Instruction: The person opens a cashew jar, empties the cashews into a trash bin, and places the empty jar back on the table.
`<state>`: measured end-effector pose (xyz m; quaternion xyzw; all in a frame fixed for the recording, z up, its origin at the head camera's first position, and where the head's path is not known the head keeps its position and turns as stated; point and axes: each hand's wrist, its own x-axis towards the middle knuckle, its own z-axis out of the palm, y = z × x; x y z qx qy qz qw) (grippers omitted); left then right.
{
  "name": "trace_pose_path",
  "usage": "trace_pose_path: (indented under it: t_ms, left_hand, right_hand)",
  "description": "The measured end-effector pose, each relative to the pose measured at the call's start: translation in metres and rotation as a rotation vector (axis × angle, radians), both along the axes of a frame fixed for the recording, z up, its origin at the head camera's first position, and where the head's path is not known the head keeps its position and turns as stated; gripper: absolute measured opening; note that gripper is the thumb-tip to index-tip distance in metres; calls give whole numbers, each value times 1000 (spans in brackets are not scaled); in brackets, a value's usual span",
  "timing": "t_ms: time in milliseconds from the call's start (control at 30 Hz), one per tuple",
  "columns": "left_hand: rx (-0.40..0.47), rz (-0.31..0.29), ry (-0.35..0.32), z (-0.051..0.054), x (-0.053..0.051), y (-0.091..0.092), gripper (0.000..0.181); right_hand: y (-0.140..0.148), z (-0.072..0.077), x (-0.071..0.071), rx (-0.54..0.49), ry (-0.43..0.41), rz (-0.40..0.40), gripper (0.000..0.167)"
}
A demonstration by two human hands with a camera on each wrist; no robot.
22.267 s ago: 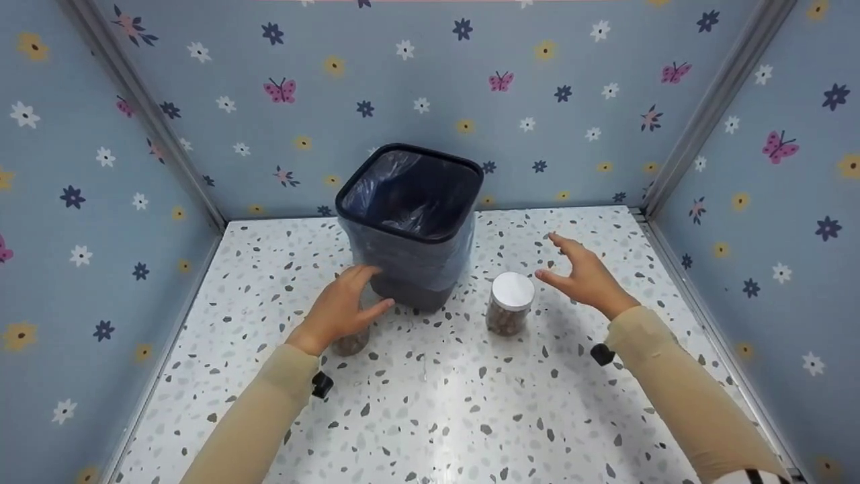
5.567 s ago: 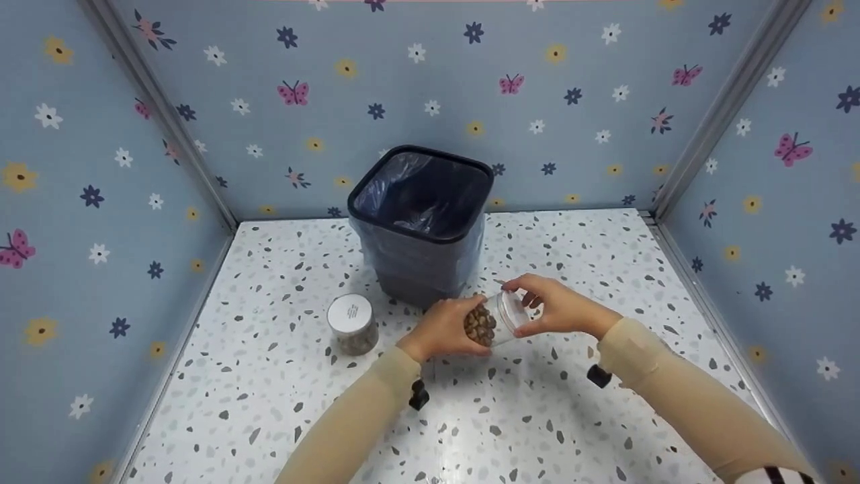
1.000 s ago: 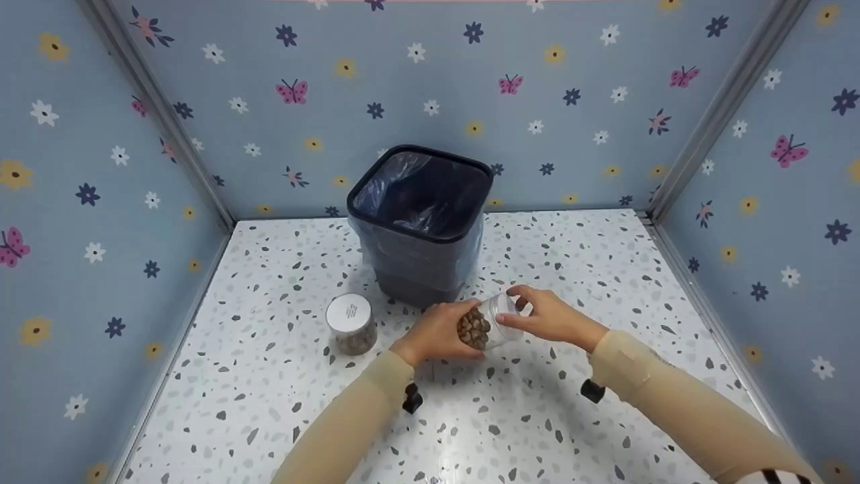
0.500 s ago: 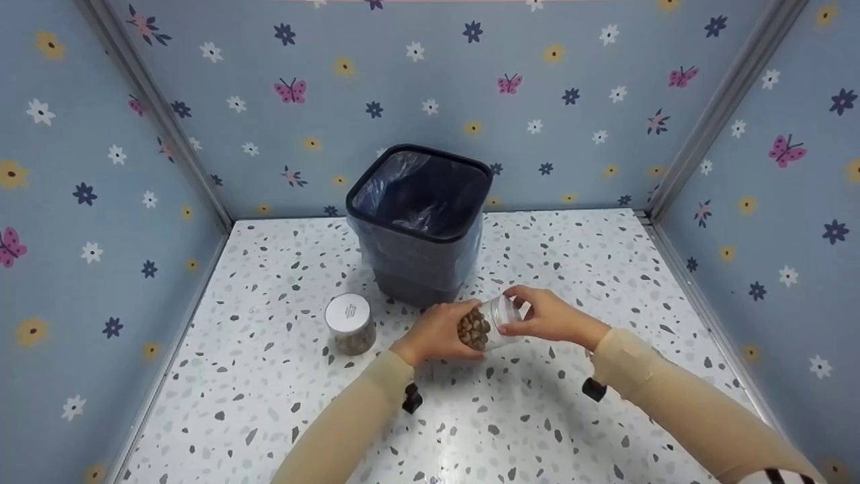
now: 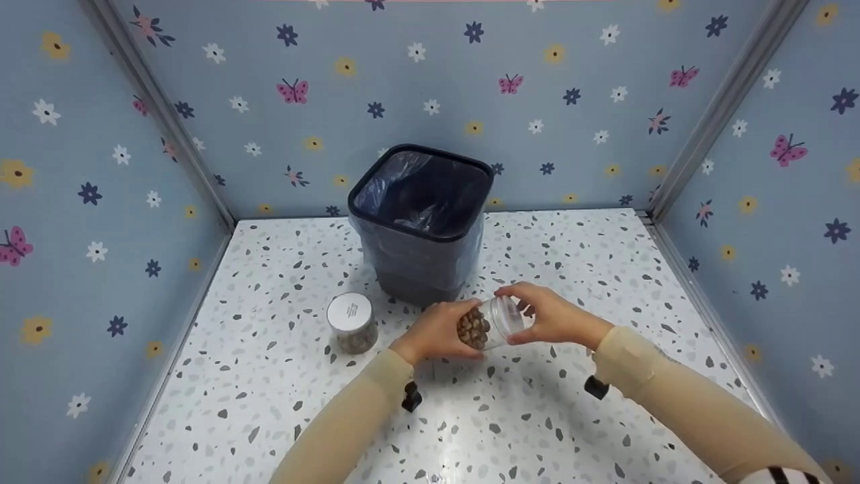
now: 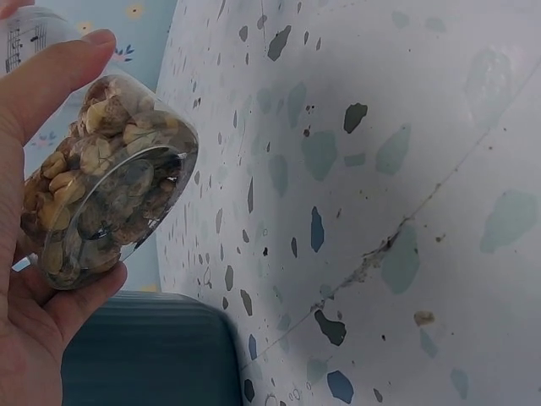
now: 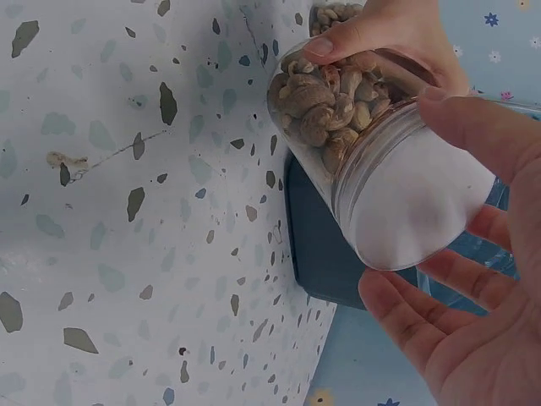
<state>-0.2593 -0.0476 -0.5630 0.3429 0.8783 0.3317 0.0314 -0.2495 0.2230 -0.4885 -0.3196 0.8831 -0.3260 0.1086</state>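
A clear jar of brown nuts (image 5: 474, 329) lies tilted in front of the bin, its base toward the left hand (image 5: 437, 334). That hand grips the jar's body; in the left wrist view its thumb and fingers curl round the nuts (image 6: 110, 161). At the lidded end, the right hand (image 5: 554, 316) has thumb and fingers round the rim of the lid (image 5: 512, 314). In the right wrist view the whitish lid (image 7: 423, 199) sits on the jar, between the right thumb and fingers. A second jar, with a white labelled lid (image 5: 350, 312), stands upright to the left.
Behind the hands stands a dark bin (image 5: 420, 269) with a clear liner and black rim. The speckled white table (image 5: 269, 376) has a blue patterned wall (image 5: 430, 81) at its back and a wall on each side.
The right hand's fingers have shifted along the lid's rim, with the thumb slightly lower. The left hand and its jar have stayed nearly still over the last second.
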Motion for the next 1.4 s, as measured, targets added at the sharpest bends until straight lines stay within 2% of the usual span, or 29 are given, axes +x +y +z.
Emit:
trace_pose_path:
  t_ms: [233, 433, 567, 733, 933, 1200, 1400]
  left_hand:
    - [-3, 16, 3, 0, 0, -1, 88]
    - [-4, 24, -3, -1, 0, -3, 93]
    - [3, 22, -8, -2, 0, -3, 92]
    - [12, 29, -19, -1, 1, -3, 94]
    - [-7, 51, -17, 1, 2, -1, 97]
    - [-7, 38, 3, 1, 1, -1, 91]
    - [13, 28, -11, 0, 0, 0, 85]
  right_hand:
    - [-2, 1, 2, 11, 31, 24, 83]
    - [-2, 0, 5, 61, 114, 55, 84]
    - [-2, 1, 7, 94, 131, 63, 85]
    - [-1, 3, 7, 82, 87, 28, 88]
    - [-3, 2, 6, 23, 30, -66, 88]
    - [-5, 0, 4, 38, -116, -205, 88]
    - [-6, -1, 2, 48, -189, -252, 84]
